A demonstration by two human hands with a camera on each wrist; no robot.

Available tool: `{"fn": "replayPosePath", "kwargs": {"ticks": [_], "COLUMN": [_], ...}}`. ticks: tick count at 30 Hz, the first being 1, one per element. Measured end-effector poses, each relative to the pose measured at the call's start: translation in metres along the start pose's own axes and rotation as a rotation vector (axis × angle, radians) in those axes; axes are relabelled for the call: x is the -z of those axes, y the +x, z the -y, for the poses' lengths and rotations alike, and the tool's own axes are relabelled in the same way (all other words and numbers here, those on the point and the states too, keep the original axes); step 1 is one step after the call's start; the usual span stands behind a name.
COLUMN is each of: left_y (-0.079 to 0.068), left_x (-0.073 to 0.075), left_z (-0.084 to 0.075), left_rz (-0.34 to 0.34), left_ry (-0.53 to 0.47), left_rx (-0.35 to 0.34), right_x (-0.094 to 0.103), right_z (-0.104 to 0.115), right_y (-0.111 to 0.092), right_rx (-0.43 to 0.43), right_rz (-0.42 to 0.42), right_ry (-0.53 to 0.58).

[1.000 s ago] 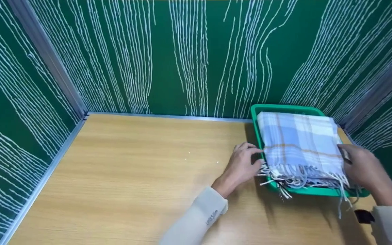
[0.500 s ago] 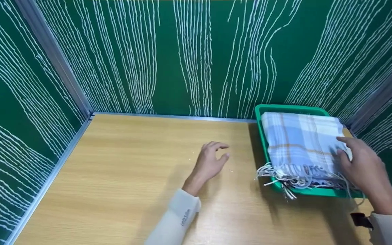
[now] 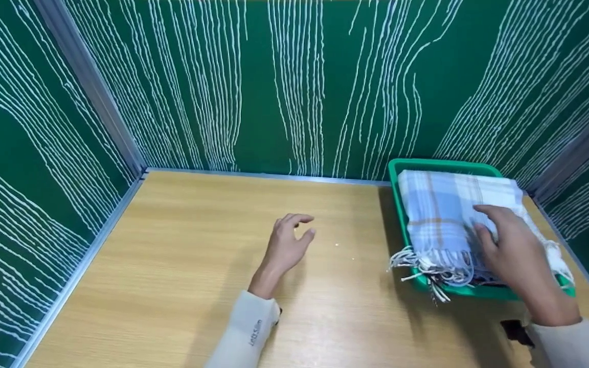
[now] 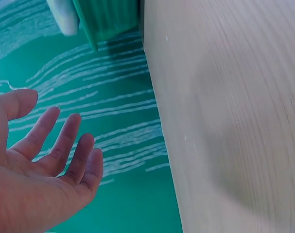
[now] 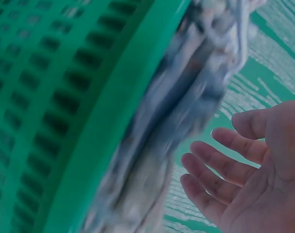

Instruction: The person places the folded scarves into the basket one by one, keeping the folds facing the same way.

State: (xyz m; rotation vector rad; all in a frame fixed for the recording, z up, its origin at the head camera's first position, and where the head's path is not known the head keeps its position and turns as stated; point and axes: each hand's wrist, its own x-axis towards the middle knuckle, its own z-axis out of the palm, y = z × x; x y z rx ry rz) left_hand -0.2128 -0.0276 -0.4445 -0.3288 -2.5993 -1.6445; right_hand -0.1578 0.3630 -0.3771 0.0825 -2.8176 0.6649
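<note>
A folded plaid scarf [image 3: 443,204] in pale blue, white and tan lies in a green plastic basket [image 3: 445,163] at the right of the table. Its fringe hangs over the basket's front and left rim. My right hand [image 3: 514,250] is above the scarf's right part, fingers loosely bent; in the right wrist view, that hand [image 5: 254,170] is apart from the cloth and holds nothing. Over the wooden table, left of the basket, hovers my left hand [image 3: 284,248] with relaxed fingers. The left wrist view has its palm [image 4: 35,194] bare.
Green panels [image 3: 258,92] with wavy white lines enclose the table [image 3: 172,255] at the back and sides. Metal posts [image 3: 95,87] stand at the corners. A few tiny white specks [image 3: 337,244] lie on the wood.
My left hand has left the basket's left rim and moved left over the table. The right hand has let go of the scarf's right edge and shifted left above it.
</note>
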Motion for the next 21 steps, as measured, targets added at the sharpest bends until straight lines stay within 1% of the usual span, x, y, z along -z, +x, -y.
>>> {"fn": "replayPosePath", "kwargs": {"ticks": [3,6,9,12,18,21], "left_y": [-0.001,-0.003,-0.005,-0.007,-0.010,-0.012], "left_x": [0.009,0.017,0.026,0.034,0.048,0.055], "left_z": [0.005,0.012,0.017,0.023,0.034,0.038], "left_rz": [-0.014,-0.028,-0.044,-0.057,-0.095,-0.108], "left_ry": [-0.001,-0.005,-0.007,-0.002,0.021,0.048], "left_rx": [0.011,0.008,0.009,0.010,0.023,0.039], "right_x": [-0.006,-0.014,-0.022,-0.028,-0.043,-0.054], "right_z": [0.012,0.023,0.034,0.044,0.067,0.078], "right_y": [-0.001,-0.003,-0.004,-0.004,-0.004,-0.006], "right_rx": [0.033,0.081,0.117,0.118,0.115,0.153], "right_rz": [-0.028,-0.086,-0.121,-0.123,-0.093,-0.120], "right_ry": [0.011,0.020,0.045,0.070,0.107,0.118]}}
